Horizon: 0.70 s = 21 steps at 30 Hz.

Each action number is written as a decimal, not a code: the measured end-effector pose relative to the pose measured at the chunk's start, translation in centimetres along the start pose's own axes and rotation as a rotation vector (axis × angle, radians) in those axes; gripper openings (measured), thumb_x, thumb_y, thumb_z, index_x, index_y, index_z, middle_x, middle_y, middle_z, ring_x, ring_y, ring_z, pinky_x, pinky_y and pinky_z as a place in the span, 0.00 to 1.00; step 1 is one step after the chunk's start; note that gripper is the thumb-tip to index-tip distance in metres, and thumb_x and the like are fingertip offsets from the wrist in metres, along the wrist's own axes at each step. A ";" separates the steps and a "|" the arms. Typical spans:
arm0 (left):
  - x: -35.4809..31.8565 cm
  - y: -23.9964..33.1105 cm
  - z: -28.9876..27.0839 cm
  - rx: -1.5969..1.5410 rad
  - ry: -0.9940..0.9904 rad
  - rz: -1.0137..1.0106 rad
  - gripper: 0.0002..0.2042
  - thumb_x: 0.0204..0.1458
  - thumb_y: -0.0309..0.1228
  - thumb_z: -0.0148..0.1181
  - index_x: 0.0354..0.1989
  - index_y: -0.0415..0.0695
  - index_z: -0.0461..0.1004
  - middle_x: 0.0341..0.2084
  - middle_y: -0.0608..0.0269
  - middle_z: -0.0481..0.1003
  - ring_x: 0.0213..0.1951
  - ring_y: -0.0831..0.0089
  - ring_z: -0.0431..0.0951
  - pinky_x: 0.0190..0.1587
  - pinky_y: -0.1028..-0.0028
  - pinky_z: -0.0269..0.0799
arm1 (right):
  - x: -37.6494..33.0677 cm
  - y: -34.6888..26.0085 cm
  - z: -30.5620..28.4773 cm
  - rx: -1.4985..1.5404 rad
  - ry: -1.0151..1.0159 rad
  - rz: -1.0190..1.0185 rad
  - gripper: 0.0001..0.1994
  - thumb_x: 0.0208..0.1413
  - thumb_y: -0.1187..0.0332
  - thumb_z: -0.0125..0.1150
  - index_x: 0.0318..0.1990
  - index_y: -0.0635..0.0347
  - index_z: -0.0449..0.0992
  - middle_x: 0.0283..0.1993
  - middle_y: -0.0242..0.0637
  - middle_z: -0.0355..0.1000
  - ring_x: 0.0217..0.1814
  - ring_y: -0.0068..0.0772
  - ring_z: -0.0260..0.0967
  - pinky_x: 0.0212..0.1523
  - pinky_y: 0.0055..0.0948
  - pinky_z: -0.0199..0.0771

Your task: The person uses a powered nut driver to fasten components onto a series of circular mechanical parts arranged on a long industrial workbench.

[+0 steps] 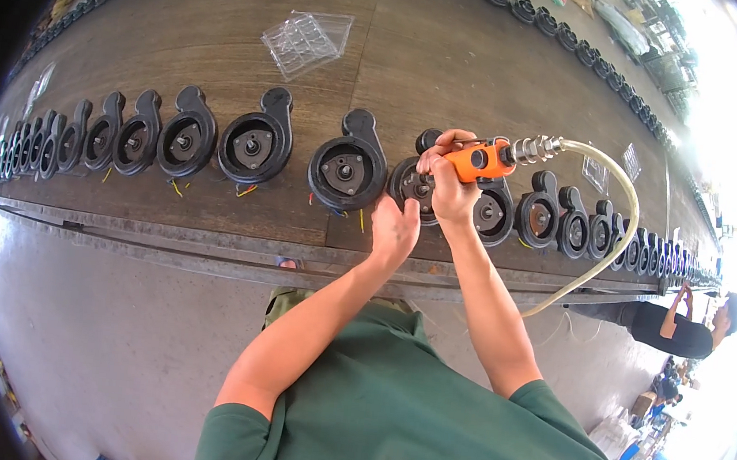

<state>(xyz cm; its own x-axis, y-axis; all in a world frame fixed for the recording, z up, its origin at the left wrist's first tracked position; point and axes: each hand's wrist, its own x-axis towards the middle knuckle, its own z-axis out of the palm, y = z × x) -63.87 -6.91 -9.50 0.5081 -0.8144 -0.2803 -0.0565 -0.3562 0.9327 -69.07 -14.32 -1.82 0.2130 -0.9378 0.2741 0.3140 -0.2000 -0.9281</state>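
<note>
My right hand [451,180] is wrapped around an orange air screwdriver [480,159] with a metal hose fitting at its back end. The tool lies over a round black blower housing [402,180], and its tip is hidden behind my fingers. My left hand [395,228] grips the near rim of that same housing, fingers curled against its edge. Just left of it sits another black housing [346,173] with a metal plate and shaft in its middle. To the right, one more housing [494,211] is partly covered by my right hand.
Similar housings line the near edge of the long brown table [455,70], and another row curves along its far side. Clear plastic trays [306,44] lie on the tabletop. A pale air hose [620,241] loops down at the right. Another person [674,329] stands farther along the right side.
</note>
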 end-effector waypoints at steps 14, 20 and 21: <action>0.4 -1.7 0.8 -0.012 0.020 0.043 0.19 0.55 0.32 0.57 0.40 0.20 0.69 0.22 0.44 0.76 0.25 0.58 0.80 0.30 0.63 0.75 | 0.3 0.0 -0.2 0.021 0.031 0.041 0.11 0.55 0.80 0.49 0.46 0.64 0.65 0.28 0.35 0.68 0.29 0.27 0.67 0.36 0.31 0.73; 0.3 -1.1 0.5 -0.039 -0.008 -0.008 0.20 0.54 0.33 0.58 0.39 0.20 0.69 0.24 0.39 0.76 0.29 0.52 0.81 0.35 0.60 0.75 | 0.2 0.4 -0.2 0.044 0.009 0.024 0.11 0.54 0.78 0.51 0.46 0.63 0.65 0.28 0.35 0.68 0.29 0.27 0.66 0.35 0.31 0.73; 0.3 -1.1 0.4 -0.057 -0.028 -0.036 0.20 0.54 0.33 0.58 0.38 0.21 0.69 0.24 0.38 0.76 0.30 0.51 0.81 0.36 0.60 0.75 | 0.2 0.4 -0.2 0.032 0.008 0.030 0.11 0.54 0.78 0.51 0.45 0.63 0.65 0.28 0.35 0.68 0.29 0.27 0.67 0.35 0.31 0.73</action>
<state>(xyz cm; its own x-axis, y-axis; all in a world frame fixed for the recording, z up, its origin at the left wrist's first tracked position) -64.01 -6.99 -10.72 0.4851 -0.8140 -0.3196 0.0109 -0.3598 0.9330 -69.10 -14.68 -2.15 0.2153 -0.9455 0.2441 0.3368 -0.1627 -0.9274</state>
